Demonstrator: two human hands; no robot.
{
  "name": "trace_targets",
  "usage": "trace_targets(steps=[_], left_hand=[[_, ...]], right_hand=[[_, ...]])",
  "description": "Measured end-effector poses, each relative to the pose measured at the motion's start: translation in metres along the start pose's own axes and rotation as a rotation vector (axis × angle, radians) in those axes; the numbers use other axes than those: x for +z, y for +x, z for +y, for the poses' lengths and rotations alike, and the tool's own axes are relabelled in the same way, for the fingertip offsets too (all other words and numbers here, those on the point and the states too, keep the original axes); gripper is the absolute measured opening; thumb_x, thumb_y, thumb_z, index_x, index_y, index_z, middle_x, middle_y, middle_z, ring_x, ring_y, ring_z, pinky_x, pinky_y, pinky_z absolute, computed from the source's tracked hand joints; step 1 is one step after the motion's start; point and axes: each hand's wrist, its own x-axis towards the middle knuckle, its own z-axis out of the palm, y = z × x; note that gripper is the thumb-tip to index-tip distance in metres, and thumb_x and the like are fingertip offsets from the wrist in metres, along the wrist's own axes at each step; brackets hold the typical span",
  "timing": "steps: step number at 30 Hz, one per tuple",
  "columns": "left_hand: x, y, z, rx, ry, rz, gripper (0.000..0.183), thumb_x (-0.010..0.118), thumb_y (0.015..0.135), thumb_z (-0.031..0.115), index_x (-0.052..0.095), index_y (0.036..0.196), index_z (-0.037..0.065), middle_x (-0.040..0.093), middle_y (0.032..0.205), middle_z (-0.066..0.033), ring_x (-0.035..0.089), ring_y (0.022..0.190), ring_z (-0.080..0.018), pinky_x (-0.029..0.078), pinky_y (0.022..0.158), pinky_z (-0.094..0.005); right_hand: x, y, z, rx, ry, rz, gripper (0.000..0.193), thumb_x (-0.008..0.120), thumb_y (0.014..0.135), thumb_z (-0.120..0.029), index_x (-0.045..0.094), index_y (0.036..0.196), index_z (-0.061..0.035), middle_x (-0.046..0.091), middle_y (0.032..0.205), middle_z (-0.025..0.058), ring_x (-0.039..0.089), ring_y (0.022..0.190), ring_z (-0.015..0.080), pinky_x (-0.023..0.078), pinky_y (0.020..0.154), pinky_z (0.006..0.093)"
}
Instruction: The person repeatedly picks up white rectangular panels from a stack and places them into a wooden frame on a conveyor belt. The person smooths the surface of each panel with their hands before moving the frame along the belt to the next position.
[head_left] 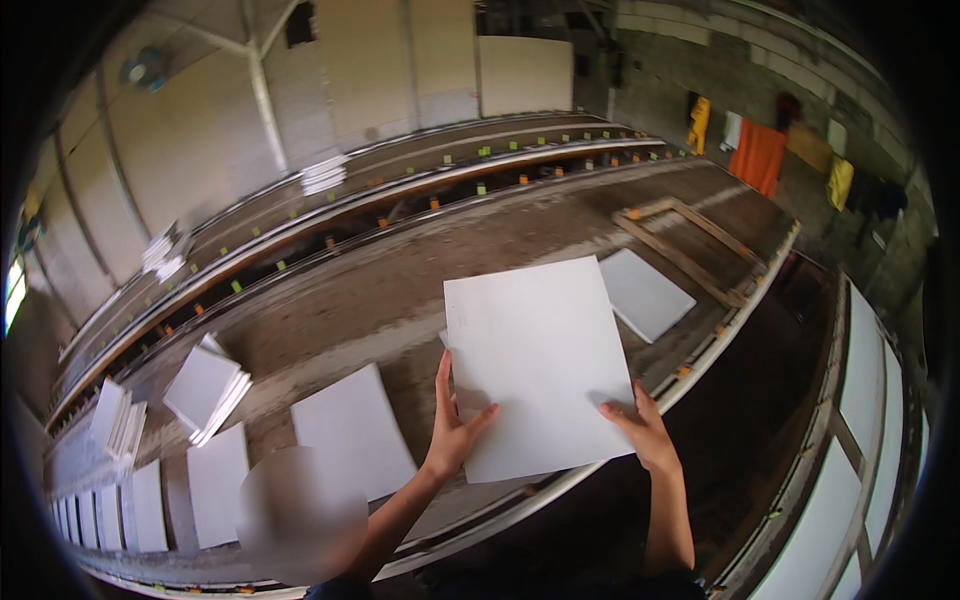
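A white rectangular sheet [540,360] is held up in front of me, tilted slightly. My left hand [455,430] grips its left edge, thumb on the face and fingers behind. On the opposite edge, my right hand [645,425] has its thumb on the face too, with its other fingers partly hidden. Whether it is one sheet or several together, I cannot tell. Below it lies a long brown table [420,290]. One white sheet [355,430] rests flat to the left of my hands, and another white sheet [648,295] lies just beyond on the right.
A wooden frame [680,258] lies at the table's far right. Stacks of white sheets [207,390] and a row of single sheets [218,485] stretch left. A rail with orange and green tabs [435,203] runs behind. White panels [815,520] stand at right. A blurred patch covers the lower left.
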Motion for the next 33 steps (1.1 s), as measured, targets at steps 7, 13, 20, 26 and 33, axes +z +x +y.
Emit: trace_targets(steps=[7, 13, 20, 26, 33], left_hand=[[0.117, 0.034, -0.054, 0.009, 0.057, -0.078, 0.093, 0.063, 0.081, -0.005, 0.002, 0.147, 0.02, 0.038, 0.133, -0.0139, 0.049, 0.113, -0.0216, 0.046, 0.091, -0.0367], [0.141, 0.065, -0.074, -0.015, 0.051, -0.081, 0.091, 0.062, 0.08, -0.005, 0.003, 0.146, 0.015, 0.039, 0.131, -0.0138, 0.049, 0.113, -0.0204, 0.045, 0.092, -0.0357], [0.154, 0.111, -0.088, -0.026, 0.104, -0.114, 0.089, 0.063, 0.08, -0.002, 0.004, 0.146, 0.012, 0.034, 0.135, -0.0142, 0.045, 0.117, -0.022, 0.042, 0.097, -0.0358], [0.183, 0.147, -0.113, 0.044, 0.063, -0.09, 0.088, 0.061, 0.081, -0.002, 0.003, 0.146, 0.014, 0.023, 0.141, -0.0143, 0.036, 0.125, -0.0238, 0.04, 0.1, -0.0373], [0.259, 0.197, -0.117, -0.109, -0.07, -0.095, 0.077, 0.05, 0.086, 0.0, 0.002, 0.145, 0.018, 0.032, 0.135, -0.0177, 0.041, 0.119, -0.0239, 0.042, 0.093, -0.0365]], right_hand=[[-0.118, 0.0, 0.022, 0.121, 0.106, 0.124, 0.066, 0.072, 0.079, -0.017, 0.039, 0.131, 0.009, 0.053, 0.121, 0.0139, 0.049, 0.111, 0.0186, 0.037, 0.096, 0.0286], [-0.147, 0.027, 0.041, 0.113, 0.14, 0.125, 0.069, 0.072, 0.079, -0.018, 0.038, 0.132, 0.0103, 0.052, 0.123, 0.0144, 0.048, 0.114, 0.0186, 0.036, 0.098, 0.0292], [-0.166, 0.063, 0.043, 0.146, 0.077, 0.136, 0.067, 0.071, 0.08, -0.018, 0.039, 0.133, 0.0073, 0.052, 0.123, 0.0125, 0.049, 0.112, 0.0184, 0.037, 0.097, 0.0287], [-0.201, 0.098, 0.037, 0.207, 0.013, 0.13, 0.071, 0.069, 0.081, -0.016, 0.032, 0.136, 0.0074, 0.048, 0.128, 0.0142, 0.047, 0.115, 0.0192, 0.036, 0.098, 0.0292], [-0.292, 0.153, 0.081, 0.156, -0.082, 0.256, 0.068, 0.064, 0.083, -0.013, 0.029, 0.137, 0.0099, 0.045, 0.129, 0.0148, 0.044, 0.117, 0.0187, 0.035, 0.098, 0.0282]])
